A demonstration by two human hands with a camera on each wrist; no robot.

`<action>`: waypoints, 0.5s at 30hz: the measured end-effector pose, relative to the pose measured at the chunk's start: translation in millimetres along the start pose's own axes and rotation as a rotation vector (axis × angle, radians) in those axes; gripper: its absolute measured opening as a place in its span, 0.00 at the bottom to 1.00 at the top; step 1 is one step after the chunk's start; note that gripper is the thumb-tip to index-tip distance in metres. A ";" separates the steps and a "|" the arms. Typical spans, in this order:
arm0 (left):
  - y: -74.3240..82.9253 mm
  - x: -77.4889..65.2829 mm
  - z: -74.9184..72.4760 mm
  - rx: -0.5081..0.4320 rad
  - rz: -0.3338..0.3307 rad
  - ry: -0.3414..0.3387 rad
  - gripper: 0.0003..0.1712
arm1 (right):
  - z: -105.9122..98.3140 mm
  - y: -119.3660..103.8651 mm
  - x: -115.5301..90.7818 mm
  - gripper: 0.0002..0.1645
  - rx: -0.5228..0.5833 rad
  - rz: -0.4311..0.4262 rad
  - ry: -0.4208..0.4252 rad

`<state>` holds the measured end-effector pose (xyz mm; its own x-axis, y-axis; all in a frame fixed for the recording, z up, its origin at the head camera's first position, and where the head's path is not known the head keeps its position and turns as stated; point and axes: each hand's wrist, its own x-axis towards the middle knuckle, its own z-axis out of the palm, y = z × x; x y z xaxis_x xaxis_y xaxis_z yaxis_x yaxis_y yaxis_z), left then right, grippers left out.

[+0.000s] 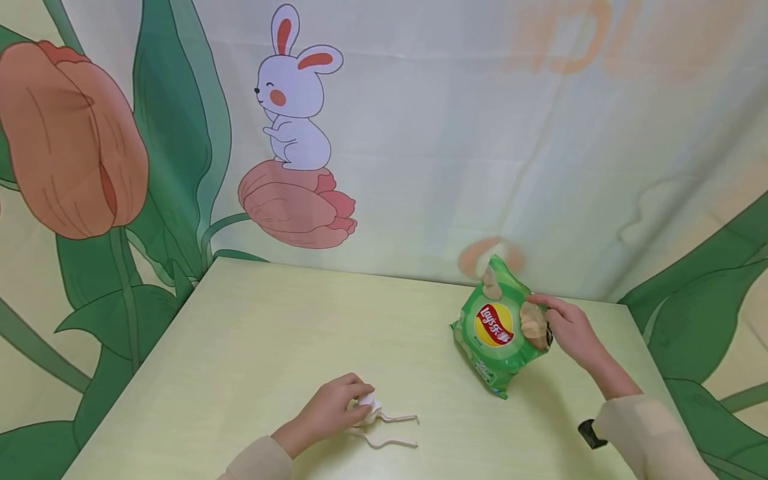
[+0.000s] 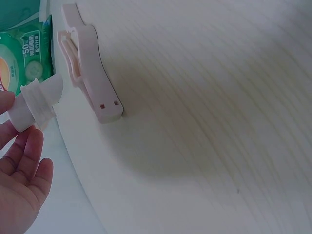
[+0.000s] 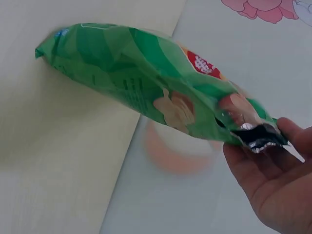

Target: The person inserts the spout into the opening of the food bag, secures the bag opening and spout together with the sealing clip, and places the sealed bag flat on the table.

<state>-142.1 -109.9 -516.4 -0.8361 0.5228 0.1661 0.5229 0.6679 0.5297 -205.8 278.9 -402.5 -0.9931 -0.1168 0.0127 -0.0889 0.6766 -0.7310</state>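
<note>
My left hand [image 1: 330, 407] is low over the near middle of the table. Between thumb and fingertips it pinches a small white spout-like cap [image 2: 36, 105] with a flared collar. Beside that hand lies a pale pink bag clip [image 2: 95, 68] on the tabletop, its arms pointing right in the head view. On the right, my right hand [image 1: 573, 330] grips a green Lay's chip bag [image 1: 495, 327] by its upper right edge. The bag is tilted, label facing up. Silver lining [image 3: 258, 136] shows at the held edge, and my fingertips wrap partly behind it.
The pale yellow table [image 1: 288, 320] backs onto a printed curtain [image 1: 420, 133] with a rabbit and tulips. Right of the bag, the table's edge slants toward green printed leaves [image 1: 702, 333]. A black band [image 1: 591, 433] is by the right sleeve.
</note>
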 end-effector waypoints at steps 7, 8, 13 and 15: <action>-0.2 0.1 -0.7 0.007 0.007 0.000 0.15 | -8.4 -0.4 0.4 0.27 -0.113 -0.089 -0.085; -0.3 0.1 -0.8 0.008 0.009 0.001 0.15 | -9.2 -0.5 0.3 0.26 -0.136 -0.108 -0.090; -0.1 0.0 -0.9 0.005 0.009 0.002 0.15 | -12.4 -1.9 -0.1 0.24 -0.231 -0.180 -0.092; 0.0 0.0 -0.9 0.005 0.009 0.001 0.15 | -13.1 -2.7 -0.2 0.22 -0.256 -0.199 -0.082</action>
<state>-142.3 -110.3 -515.7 -0.8316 0.5283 0.1712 0.5309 0.6657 0.5244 -206.4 286.6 -391.5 -0.9458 -0.3160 0.0749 -0.3069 0.7942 -0.5244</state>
